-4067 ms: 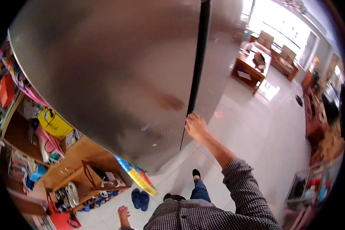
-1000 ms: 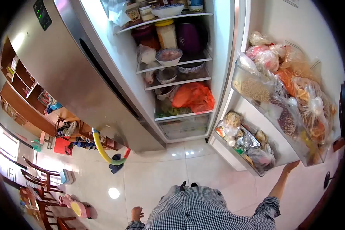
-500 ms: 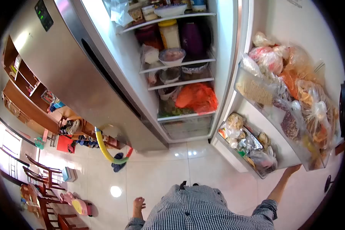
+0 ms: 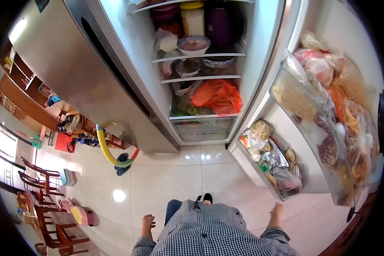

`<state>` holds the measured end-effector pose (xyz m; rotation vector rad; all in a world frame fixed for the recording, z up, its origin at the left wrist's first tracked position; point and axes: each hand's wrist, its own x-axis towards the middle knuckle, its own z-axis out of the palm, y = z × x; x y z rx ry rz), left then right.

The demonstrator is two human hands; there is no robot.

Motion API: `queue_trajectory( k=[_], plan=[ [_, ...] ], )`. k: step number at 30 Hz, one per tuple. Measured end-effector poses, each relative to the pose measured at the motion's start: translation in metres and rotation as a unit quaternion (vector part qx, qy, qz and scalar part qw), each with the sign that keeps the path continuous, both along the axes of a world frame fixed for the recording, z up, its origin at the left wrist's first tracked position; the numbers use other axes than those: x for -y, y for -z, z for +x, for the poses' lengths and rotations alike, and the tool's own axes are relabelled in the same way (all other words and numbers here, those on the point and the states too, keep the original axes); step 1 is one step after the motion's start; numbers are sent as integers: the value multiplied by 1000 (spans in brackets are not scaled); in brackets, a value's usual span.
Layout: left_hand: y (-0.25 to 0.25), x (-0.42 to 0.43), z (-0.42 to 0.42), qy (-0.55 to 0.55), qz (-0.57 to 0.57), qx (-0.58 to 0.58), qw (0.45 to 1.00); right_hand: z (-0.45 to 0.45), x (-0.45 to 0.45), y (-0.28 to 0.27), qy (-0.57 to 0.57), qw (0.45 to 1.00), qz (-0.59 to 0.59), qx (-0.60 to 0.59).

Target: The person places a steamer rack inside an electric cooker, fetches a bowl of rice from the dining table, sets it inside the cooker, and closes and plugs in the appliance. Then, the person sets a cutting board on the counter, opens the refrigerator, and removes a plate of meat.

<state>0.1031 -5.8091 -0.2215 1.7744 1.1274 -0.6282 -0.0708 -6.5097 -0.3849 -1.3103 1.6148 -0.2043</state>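
Observation:
An open fridge shows its shelves, with a red plastic bag (image 4: 217, 97) on a lower shelf and a bowl of pinkish food (image 4: 193, 44) above it. Jars stand behind the bowl. The fridge door (image 4: 324, 179) hangs open at the right, its upper bin (image 4: 315, 128) full of bagged food and its lower bin (image 4: 271, 164) holding bags and foil. My right hand (image 4: 277, 209) is below the lower bin, apart from the door and blurred, its fingers unclear. At the lower left, my left hand (image 4: 148, 222) hangs over the floor with loosely curled fingers, holding nothing visible.
The closed steel door (image 4: 89, 81) fills the left. Beside its foot are a colourful hoop (image 4: 105, 149) and dark blue slippers (image 4: 123, 164). Wooden chairs (image 4: 42, 183) and a pink-and-yellow ride-on toy (image 4: 81, 215) stand at the far left. A shoe shelf (image 4: 89, 128) is beyond.
The fridge was closed in the oldest frame and now stands open. Since the last frame, my right hand has left the door's lower edge and moved left. The view has shifted closer to the lower shelves.

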Motion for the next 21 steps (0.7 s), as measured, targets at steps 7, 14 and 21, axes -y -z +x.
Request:
queue_trajectory(
  k=[7,14,21],
  plan=[
    [-20,-9,-6,-18,12,-42,999,126,-175,-72,-652,751,-83,-65],
    [-4,-22,39,-35,-9,-19,999,210,-159,-108,-465,881,-30,-80],
    [1,-11,84,-44,-38,5,998,281,-180,-93,-643,753,-67,-119]
  ],
)
